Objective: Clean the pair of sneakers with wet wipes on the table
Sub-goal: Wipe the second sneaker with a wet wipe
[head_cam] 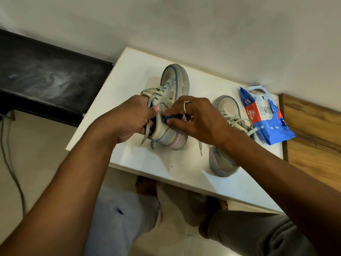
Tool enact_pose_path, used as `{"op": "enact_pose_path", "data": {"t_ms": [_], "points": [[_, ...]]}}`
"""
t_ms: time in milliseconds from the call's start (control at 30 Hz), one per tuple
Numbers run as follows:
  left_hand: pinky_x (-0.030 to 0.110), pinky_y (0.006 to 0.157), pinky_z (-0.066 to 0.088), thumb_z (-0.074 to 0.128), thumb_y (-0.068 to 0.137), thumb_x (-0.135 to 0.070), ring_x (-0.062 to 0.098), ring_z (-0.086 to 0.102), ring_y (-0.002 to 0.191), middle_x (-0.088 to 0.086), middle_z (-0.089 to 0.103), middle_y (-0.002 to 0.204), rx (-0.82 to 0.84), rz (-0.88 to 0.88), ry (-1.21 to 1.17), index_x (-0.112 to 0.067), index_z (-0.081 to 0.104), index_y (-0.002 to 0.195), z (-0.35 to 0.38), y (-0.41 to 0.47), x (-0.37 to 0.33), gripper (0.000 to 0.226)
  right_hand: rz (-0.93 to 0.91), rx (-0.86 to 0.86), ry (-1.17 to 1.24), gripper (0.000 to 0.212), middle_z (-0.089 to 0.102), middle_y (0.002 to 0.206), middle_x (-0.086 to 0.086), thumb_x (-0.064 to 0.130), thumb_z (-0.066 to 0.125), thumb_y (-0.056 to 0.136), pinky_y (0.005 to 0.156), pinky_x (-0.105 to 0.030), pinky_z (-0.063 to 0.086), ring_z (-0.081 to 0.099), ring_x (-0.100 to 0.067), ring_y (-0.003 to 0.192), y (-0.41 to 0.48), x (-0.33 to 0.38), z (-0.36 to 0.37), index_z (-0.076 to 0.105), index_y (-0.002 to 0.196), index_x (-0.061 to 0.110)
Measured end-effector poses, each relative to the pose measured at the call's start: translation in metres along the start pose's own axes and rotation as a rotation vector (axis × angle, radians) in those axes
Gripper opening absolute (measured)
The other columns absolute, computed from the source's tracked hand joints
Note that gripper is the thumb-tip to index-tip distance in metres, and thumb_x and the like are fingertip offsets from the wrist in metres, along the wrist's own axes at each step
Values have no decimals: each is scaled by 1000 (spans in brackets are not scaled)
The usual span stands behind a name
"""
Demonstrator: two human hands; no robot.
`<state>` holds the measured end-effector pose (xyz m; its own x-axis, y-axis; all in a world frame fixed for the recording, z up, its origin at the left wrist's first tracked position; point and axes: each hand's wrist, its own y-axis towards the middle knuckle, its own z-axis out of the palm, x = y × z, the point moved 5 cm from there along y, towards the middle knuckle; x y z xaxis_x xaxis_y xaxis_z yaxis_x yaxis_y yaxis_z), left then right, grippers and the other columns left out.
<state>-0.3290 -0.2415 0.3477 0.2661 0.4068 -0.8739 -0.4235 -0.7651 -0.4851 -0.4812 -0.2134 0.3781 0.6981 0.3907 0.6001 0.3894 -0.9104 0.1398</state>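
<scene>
A grey-white sneaker (172, 84) with blue trim lies tilted on its side on the white table (132, 71). My left hand (129, 120) grips it at the collar, thumb over the opening. My right hand (193, 119), a ring on one finger, pinches a small dark blue wad, apparently a wipe (167, 119), against the sneaker's side. The second sneaker (227, 115) stands upright to the right, partly hidden behind my right forearm. A blue pack of wet wipes (263, 113) lies at the table's right end.
The table stands against a pale wall. A black bench-like surface (46, 78) is at the left, a wooden panel (313, 133) at the right. A cable (11, 163) hangs at the far left. My legs and bare feet show below the table edge.
</scene>
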Motion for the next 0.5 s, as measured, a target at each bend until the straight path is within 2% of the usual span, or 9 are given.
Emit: {"op": "enact_pose_path", "data": {"t_ms": [100, 200, 267, 333, 367, 433, 500], "points": [[45, 78, 57, 42, 102, -13, 28, 68, 86, 19, 67, 107, 34, 16, 22, -10, 55, 124, 5, 0, -1, 26, -36, -21, -67, 24, 67, 99, -1, 18, 73, 86, 74, -5, 41, 57, -3, 80, 5, 0, -1, 74, 110, 14], [50, 83, 55, 42, 101, -12, 32, 65, 94, 19, 64, 115, 31, 29, 75, -14, 53, 126, 7, 2, -2, 27, 60, -112, -120, 21, 71, 98, 2, 25, 74, 85, 73, -1, 39, 51, 2, 79, 16, -7, -7, 74, 106, 19], [49, 83, 56, 42, 101, -12, 29, 67, 92, 17, 64, 113, 8, 39, 106, -17, 53, 126, 5, 4, -2, 27, 114, -135, -127, 20, 72, 97, 4, 29, 74, 84, 73, -6, 41, 53, 0, 79, 23, -10, -7, 75, 102, 22], [43, 76, 57, 42, 101, -13, 15, 68, 73, 9, 65, 97, -15, 55, 113, -15, 53, 125, 2, 4, -2, 26, 127, -178, -137, 17, 73, 94, 3, 29, 72, 85, 74, -20, 48, 59, -7, 81, 28, -7, -5, 76, 100, 22], [39, 71, 56, 43, 101, -13, 7, 63, 60, 4, 63, 86, -19, 63, 111, -13, 54, 123, 2, 5, -2, 25, 138, -214, -142, 16, 73, 93, 3, 29, 71, 86, 74, -23, 49, 60, -8, 80, 31, -6, -6, 76, 99, 22], [35, 66, 53, 43, 101, -13, 3, 56, 49, -1, 58, 74, -23, 66, 110, -11, 56, 120, 1, 5, -2, 23, 181, -279, -122, 16, 73, 93, 4, 28, 70, 87, 72, -21, 51, 60, -5, 78, 34, -9, -11, 76, 100, 21], [37, 69, 53, 43, 101, -13, 4, 56, 50, -1, 58, 74, -25, 67, 112, -12, 56, 120, 2, 5, -2, 23, 206, -262, -78, 16, 74, 94, 5, 26, 71, 86, 73, -14, 51, 63, -3, 79, 36, -10, -13, 76, 100, 20]]}}
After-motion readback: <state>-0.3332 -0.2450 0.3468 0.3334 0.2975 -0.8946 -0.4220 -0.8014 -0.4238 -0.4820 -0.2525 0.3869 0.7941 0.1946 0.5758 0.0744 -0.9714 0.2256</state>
